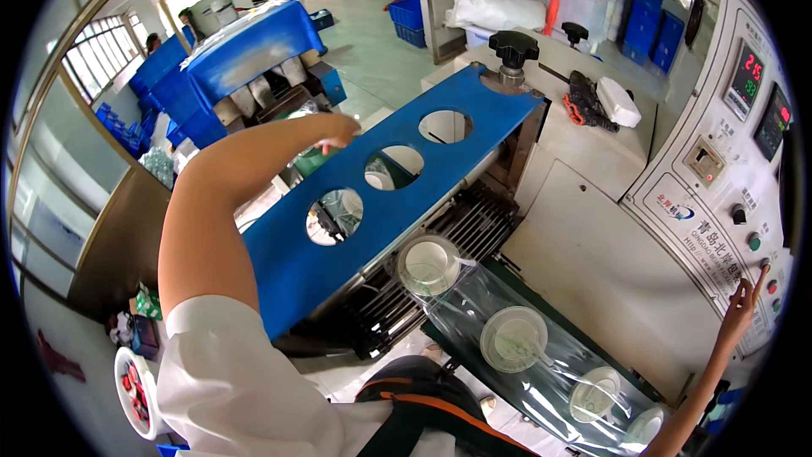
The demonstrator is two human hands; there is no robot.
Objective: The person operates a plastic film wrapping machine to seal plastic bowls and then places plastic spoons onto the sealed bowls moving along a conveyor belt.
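Observation:
My left arm reaches across the far edge of a blue plate [376, 211] with three round holes. At its end, my left hand [340, 129] bends down beside that edge; most of its fingers are hidden. Off to the right, my right hand [742, 300] is raised at a machine's control panel [651, 203]. Its index finger stretches up to a small button [765, 264], and nothing is held in it. Between my arms, clear plastic film [463, 309] runs along a dark green strip. Several round whitish tubs lie in or under it, including one tub [513, 338] near the middle.
Metal rollers [486, 216] lie below the plate's near edge. A black knob [513, 49] stands at its far right corner. Dark gloves [592, 101] and a white packet [618, 102] rest on the machine top. A white bucket [127, 389] is at lower left.

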